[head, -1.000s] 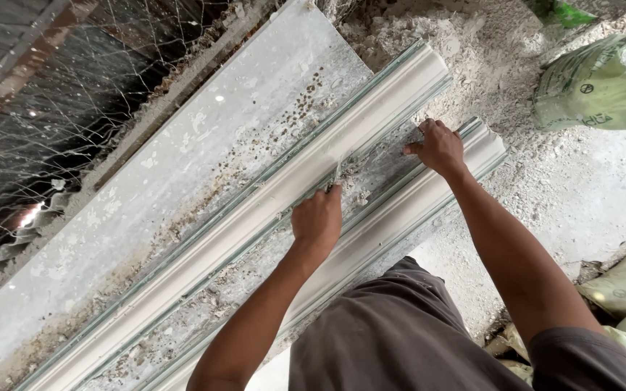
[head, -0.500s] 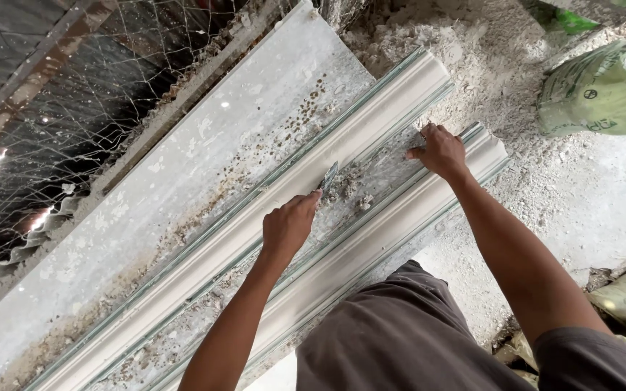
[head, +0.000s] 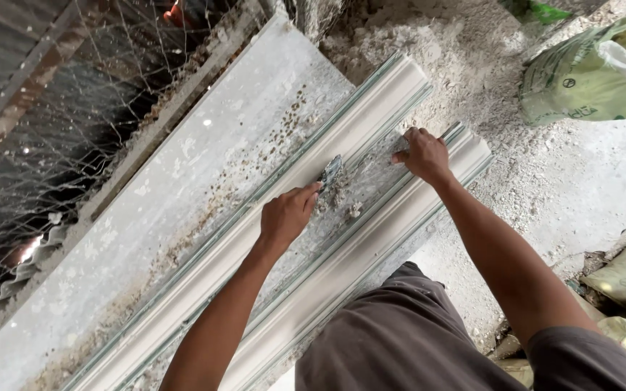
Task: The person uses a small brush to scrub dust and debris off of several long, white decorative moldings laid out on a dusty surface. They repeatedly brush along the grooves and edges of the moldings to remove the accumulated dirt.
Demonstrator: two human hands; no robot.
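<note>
Fingers of the left hand (head: 288,216) are clamped on the handle of a small scraper (head: 330,174), whose blade points toward 1 o'clock and rests in the flat channel of the long moulding form (head: 342,145). Fingers of the right hand (head: 423,153) are together, curled and pressed on the form at 2 o'clock from the left hand, holding nothing.

The scraper is light and stiff; the handle end gives the only safe hold, since the blade edge looks thin. The form appears rigid, long and heavy, with smooth rounded ridges that are likely slippery under dust. Its profile edges look liable to chip, so pressure belongs on the flat channel or the broad ridges.

Crumbled plaster residue (head: 345,203) lies in the channel just beside the blade, at 5 o'clock from it. A flat grey slab (head: 182,195) runs alongside the form at 10 o'clock. Wire mesh (head: 59,108) covers the area beyond the slab at 10 o'clock. A heap of white powder (head: 472,65) sits at 12 o'clock. Green sacks (head: 595,72) lie at 2 o'clock, with more sacks at 4 o'clock, well apart from both hands. The person's dark-clothed knee (head: 414,333) crowds the form at 6 o'clock.
</note>
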